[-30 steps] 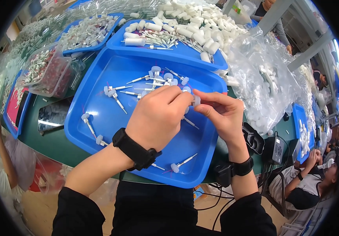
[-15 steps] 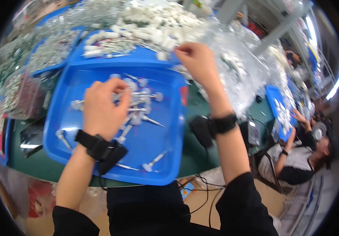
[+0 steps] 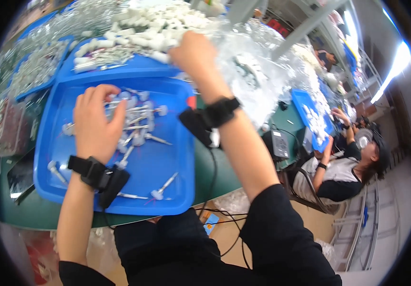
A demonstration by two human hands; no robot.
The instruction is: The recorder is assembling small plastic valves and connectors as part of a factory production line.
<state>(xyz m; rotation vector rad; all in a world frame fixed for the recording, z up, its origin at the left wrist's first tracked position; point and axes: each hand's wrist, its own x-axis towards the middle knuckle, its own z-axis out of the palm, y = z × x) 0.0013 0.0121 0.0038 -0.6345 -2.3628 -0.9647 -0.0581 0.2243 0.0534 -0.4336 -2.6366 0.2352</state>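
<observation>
A loose cluster of rod-like pieces (image 3: 138, 140), thin white shafts with round, cloudy heads, lies in the upper middle of a wide blue tray (image 3: 172, 162); one single piece (image 3: 159, 193) lies apart near the tray's front edge. The left hand (image 3: 97, 121) is over the left side of the cluster, its thumb and forefinger parted; whether its other fingers touch a piece cannot be told. The right hand (image 3: 195, 51) is beyond the tray's far right corner, its fingers bent, just beside white cylinders (image 3: 159, 56) at the end of a second blue tray (image 3: 143, 69); whether they grip anything is hidden. Both wrists wear black straps (image 3: 220, 112). Behind the second tray spreads a heap of white cylindrical parts (image 3: 162, 19), and right of the right hand lies a crumpled clear plastic bag (image 3: 251, 90). To the left, a clear tub (image 3: 10, 128) of small parts and a dark glossy slab (image 3: 22, 176) rest on the green tabletop (image 3: 229, 178). To the right are a dark box (image 3: 277, 144) and a smaller blue tray (image 3: 299, 104) with white parts, where a seated co-worker (image 3: 341, 171) has both hands.
</observation>
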